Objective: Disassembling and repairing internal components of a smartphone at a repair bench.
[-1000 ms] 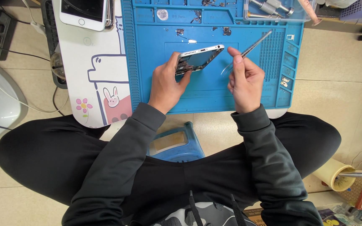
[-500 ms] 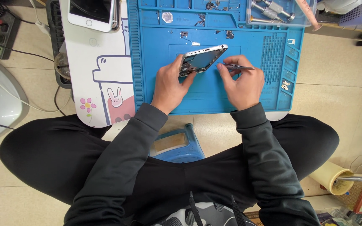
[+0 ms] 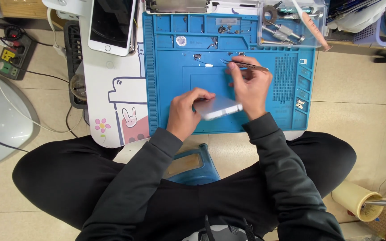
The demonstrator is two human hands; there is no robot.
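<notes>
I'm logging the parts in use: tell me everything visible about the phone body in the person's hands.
The phone body is a slim, pale silver slab with rounded corners, metal by its look. It is turned plain back up, tilted slightly, over the blue mat. The left hand grips its left end; the right hand, holding tweezers, is at its right end.

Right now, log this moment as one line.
left hand: holds phone body, back up | right hand: holds tweezers, touches phone body | surface: blue mat | nearby: white phone, parts tray

Bright, even overhead light, soft short shadows under the hands, phone body (image 3: 217,107) motion-blurred with pale glare, edges slightly bowed
</notes>
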